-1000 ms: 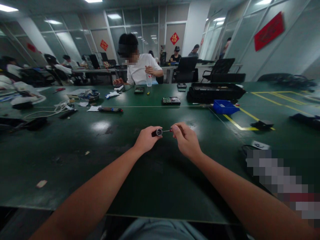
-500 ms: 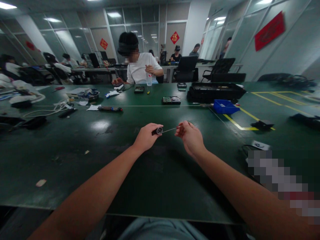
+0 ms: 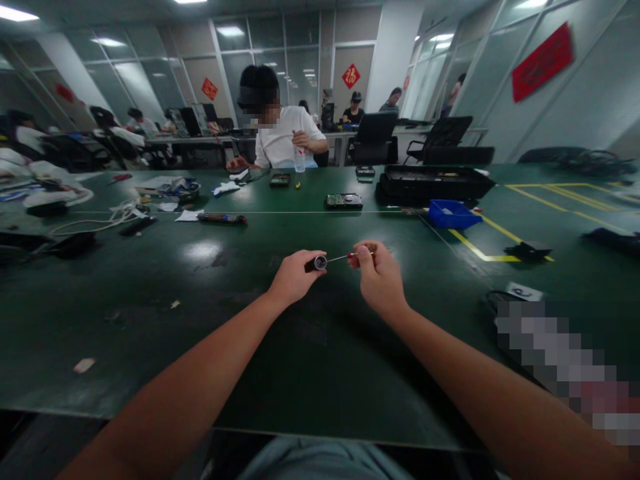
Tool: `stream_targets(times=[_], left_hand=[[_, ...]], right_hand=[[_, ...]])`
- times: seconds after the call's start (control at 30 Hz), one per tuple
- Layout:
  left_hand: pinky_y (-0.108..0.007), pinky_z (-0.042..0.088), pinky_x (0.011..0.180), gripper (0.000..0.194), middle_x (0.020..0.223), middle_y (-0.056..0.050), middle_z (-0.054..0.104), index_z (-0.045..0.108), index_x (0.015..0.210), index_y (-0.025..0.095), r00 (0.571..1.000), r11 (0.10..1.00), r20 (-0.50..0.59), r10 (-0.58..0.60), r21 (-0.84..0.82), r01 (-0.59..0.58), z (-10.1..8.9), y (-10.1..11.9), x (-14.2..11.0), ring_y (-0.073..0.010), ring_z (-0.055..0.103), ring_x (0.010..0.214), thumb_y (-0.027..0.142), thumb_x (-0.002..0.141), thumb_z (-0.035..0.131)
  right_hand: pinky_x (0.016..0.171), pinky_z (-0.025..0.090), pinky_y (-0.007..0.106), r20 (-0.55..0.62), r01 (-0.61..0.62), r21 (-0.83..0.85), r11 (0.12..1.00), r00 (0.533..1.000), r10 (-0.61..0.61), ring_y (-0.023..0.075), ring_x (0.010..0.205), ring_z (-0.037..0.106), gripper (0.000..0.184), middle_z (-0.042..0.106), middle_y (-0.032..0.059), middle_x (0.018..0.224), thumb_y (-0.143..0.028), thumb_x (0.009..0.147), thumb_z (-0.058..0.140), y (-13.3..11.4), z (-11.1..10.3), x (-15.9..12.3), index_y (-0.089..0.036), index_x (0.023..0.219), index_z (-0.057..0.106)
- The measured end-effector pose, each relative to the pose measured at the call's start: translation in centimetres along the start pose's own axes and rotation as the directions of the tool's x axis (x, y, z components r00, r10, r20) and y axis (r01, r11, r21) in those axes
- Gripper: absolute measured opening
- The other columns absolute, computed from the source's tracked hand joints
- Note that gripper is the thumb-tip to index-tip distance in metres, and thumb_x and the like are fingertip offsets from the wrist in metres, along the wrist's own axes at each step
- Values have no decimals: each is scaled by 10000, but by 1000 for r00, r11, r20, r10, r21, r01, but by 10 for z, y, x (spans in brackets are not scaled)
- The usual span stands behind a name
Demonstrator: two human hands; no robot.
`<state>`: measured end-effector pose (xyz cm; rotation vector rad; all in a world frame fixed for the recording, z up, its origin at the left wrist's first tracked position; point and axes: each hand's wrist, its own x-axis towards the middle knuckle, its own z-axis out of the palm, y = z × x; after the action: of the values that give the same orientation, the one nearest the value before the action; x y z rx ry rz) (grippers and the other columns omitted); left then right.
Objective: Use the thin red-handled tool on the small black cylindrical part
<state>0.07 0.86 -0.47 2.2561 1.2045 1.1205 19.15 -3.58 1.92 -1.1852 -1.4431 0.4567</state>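
My left hand [image 3: 294,277] is closed around a small black cylinder [image 3: 317,263] with a round silver end, held just above the green table [image 3: 310,347]. My right hand [image 3: 379,277] pinches the handle of a thin screwdriver [image 3: 345,257], whose metal shaft points left into the cylinder's silver end. Both hands hover over the middle of the table, close together.
Across the table sits a person in a white shirt holding a bottle [image 3: 299,159]. A circuit board [image 3: 342,201], a black case [image 3: 433,183], a blue bin [image 3: 451,215], cables [image 3: 100,223] and a tool [image 3: 221,218] lie beyond. Yellow tape lines [image 3: 483,253] mark the right side.
My right hand drew back to the right, baring more of the screwdriver shaft, and turned at the wrist. The left hand stayed nearly still with the cylinder.
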Motion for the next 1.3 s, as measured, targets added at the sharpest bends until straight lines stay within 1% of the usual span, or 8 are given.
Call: stream_targets(times=[0.63, 0.73, 0.83, 0.97, 1.0, 1.13, 1.23, 1.3], left_hand=[[-343, 512, 878, 384, 1049, -33, 724, 698, 1174, 230, 1000, 1000, 4, -5, 1, 5, 0, -1, -1, -197, 667, 961, 191, 798, 766], [-344, 510, 885, 384, 1057, -35, 726, 701, 1172, 227, 1000, 1000, 13, -4, 6, 4, 0, -1, -1, -201, 667, 970, 190, 796, 769], [-345, 506, 903, 392, 1080, -36, 726, 702, 1175, 225, 1000, 1000, 17, -12, 1, 11, 0, -2, -1, -203, 667, 991, 181, 792, 772], [-341, 502, 916, 387, 1082, -36, 725, 702, 1176, 222, 999, 1000, 27, -19, -12, 20, 0, -2, -1, -201, 664, 1001, 176, 797, 767], [-340, 503, 913, 386, 1081, -36, 725, 703, 1175, 224, 999, 1000, 29, -21, -15, 22, 1, -2, -1, -200, 664, 999, 175, 798, 766], [-340, 510, 897, 396, 1072, -34, 724, 699, 1186, 229, 999, 1000, 24, -29, -12, 29, 1, -4, -1, -198, 667, 980, 174, 798, 764], [-344, 504, 919, 393, 1084, -32, 725, 705, 1171, 228, 1000, 1000, 19, -23, -5, 23, 2, -6, -1, -200, 666, 998, 162, 789, 768], [-342, 508, 908, 391, 1079, -32, 726, 705, 1172, 227, 999, 1000, 23, -22, -5, 23, 2, -6, -1, -199, 667, 988, 164, 792, 766]], right_hand=[[749, 518, 359, -13, -5, -16, 1000, 1000, 5, 193, 774, 682, 236, 706, 49, 859, -412, 998, 451, -1, 0, -2, -221, 1009, 589], [731, 509, 340, 10, -2, -38, 999, 1000, 2, 189, 770, 685, 241, 715, 48, 849, -415, 991, 469, -6, -1, -2, -217, 1002, 605], [642, 467, 306, 45, 10, -133, 991, 999, -4, 175, 671, 652, 271, 705, 27, 745, -468, 946, 552, -11, -3, -1, -215, 893, 635], [537, 374, 281, 41, 56, -290, 955, 998, -46, 139, 517, 531, 371, 609, -11, 573, -530, 867, 650, -12, -5, -2, -216, 682, 580], [536, 372, 280, 50, 78, -296, 952, 997, -66, 137, 523, 530, 350, 611, -10, 587, -512, 879, 640, -12, -5, -3, -214, 703, 586], [631, 433, 288, 145, 166, -218, 962, 980, -137, 160, 676, 620, 147, 678, 19, 775, -324, 954, 519, -10, -4, -5, -209, 959, 611], [678, 444, 306, 206, 191, -204, 960, 967, -149, 170, 722, 625, 172, 661, 20, 784, -305, 980, 466, -11, -5, -6, -219, 955, 613], [702, 456, 320, 200, 180, -179, 967, 969, -143, 175, 743, 631, 210, 663, 26, 806, -339, 994, 452, -10, -5, -6, -224, 953, 623]])
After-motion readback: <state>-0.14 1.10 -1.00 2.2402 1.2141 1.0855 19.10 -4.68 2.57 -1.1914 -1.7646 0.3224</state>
